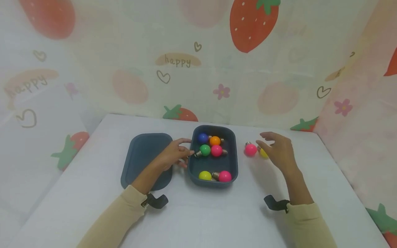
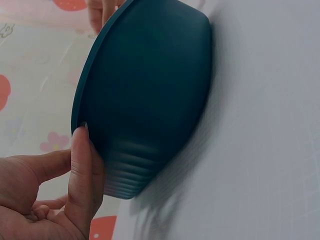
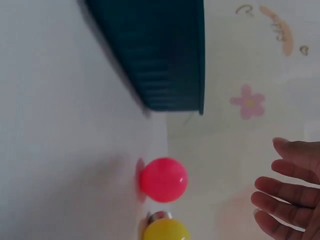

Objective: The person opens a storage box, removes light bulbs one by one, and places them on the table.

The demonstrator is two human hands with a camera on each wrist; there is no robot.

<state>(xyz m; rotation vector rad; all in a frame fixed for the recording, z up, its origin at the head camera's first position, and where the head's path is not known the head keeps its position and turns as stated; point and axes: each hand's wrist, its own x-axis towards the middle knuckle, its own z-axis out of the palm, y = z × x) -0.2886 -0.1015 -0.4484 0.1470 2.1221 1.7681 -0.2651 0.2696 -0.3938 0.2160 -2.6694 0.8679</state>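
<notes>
A dark blue-grey plastic box (image 1: 214, 168) holds several coloured light bulbs: blue (image 1: 203, 138), orange (image 1: 214, 141), green (image 1: 205, 150) and pink (image 1: 216, 150) toward the far half, yellow (image 1: 205, 175) and another pink (image 1: 225, 176) at the near end. My left hand (image 1: 177, 153) grips the box's left rim, fingertips against its outer wall (image 2: 145, 90). Over the table right of the box, my right hand (image 1: 279, 150) hovers with fingers loosely bent and nothing in them. Below it lie a pink bulb (image 3: 164, 180) and a yellow bulb (image 3: 167, 231), the latter partly covered by the hand in the head view.
Left of the box a matching lid (image 1: 145, 151) lies flat, partly under my left forearm. The white table (image 1: 204, 217) ends at the back against a strawberry-printed cloth (image 1: 198, 41), which also hangs at both sides.
</notes>
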